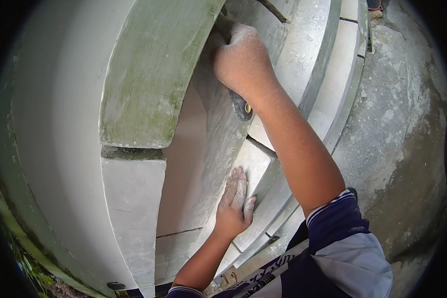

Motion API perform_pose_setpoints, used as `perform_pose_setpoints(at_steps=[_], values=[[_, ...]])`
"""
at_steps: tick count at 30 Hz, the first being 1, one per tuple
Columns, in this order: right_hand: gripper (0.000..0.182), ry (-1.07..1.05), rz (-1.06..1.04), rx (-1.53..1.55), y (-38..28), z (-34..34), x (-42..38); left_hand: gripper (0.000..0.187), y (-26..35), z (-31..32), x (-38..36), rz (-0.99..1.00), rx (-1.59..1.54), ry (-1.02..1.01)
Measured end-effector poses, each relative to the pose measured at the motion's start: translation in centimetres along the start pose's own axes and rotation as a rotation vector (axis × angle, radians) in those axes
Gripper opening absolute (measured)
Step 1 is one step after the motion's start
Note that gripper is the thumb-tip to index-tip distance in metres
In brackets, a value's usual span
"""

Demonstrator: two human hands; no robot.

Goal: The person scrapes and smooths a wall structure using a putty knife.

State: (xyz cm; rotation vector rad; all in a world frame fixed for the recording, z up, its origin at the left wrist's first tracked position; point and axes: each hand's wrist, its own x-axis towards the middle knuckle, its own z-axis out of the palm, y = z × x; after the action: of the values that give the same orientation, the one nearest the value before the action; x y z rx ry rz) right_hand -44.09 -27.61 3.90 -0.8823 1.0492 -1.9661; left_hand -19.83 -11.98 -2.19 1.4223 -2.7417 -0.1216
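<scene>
My right hand (244, 62), coated in white dust, is closed around a tool (242, 107) under the edge of a green-stained slab (144, 74). The butt of the tool's black handle, with a yellow ring in it, sticks out below the fist; its working end is hidden. Lower down, my left hand (233, 211) lies flat on a whitish ledge block (253, 161), fingers stretched out and whitened at the tips. Between the hands runs a grey sloping surface (223, 131), with a pinkish panel beside it.
A pale slab (134, 198) stands below the green-stained one, with a dark gap between them. Curved steps (328, 99) descend on the right to a rough, stained concrete floor (392, 124). Plants (32, 268) show at the lower left.
</scene>
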Motion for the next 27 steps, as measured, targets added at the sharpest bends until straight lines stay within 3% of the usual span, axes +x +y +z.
perform_pose_setpoints(at_steps=[3, 6, 10, 17, 21, 24, 25, 27], values=[[0.054, -0.054, 0.100, -0.120, -1.4, -1.5, 0.5, 0.067, -0.1, -0.1, 0.4, 0.018, -0.010, 0.007], [0.048, 0.077, 0.072, -0.168, 0.6, -1.2, -1.3, 0.067, 0.0, -0.1, 0.4, 0.012, -0.020, 0.010], [0.046, -0.021, 0.347, -0.182, -1.7, -5.4, 1.3, 0.067, 0.0, -0.1, 0.3, 0.011, -0.040, 0.021], [0.049, 0.035, 0.286, -0.288, -1.1, -5.4, 4.5, 0.067, -0.2, -0.1, 0.3, 0.020, -0.038, 0.011], [0.054, 0.178, -0.106, -0.636, 2.4, -3.8, 3.4, 0.068, -0.2, -0.4, 0.7, 0.031, -0.039, 0.016], [0.055, 0.016, 0.231, -0.287, -1.6, -5.3, 5.3, 0.068, 0.1, -0.2, 0.8, 0.023, -0.022, 0.016], [0.046, 0.085, 0.184, -0.247, -1.3, -5.1, 5.5, 0.068, 0.1, -0.4, 0.6, 0.021, -0.008, 0.007], [0.045, 0.082, 0.190, -0.268, -0.8, -4.8, 5.1, 0.068, 0.1, -0.5, 0.4, 0.015, 0.004, 0.002]])
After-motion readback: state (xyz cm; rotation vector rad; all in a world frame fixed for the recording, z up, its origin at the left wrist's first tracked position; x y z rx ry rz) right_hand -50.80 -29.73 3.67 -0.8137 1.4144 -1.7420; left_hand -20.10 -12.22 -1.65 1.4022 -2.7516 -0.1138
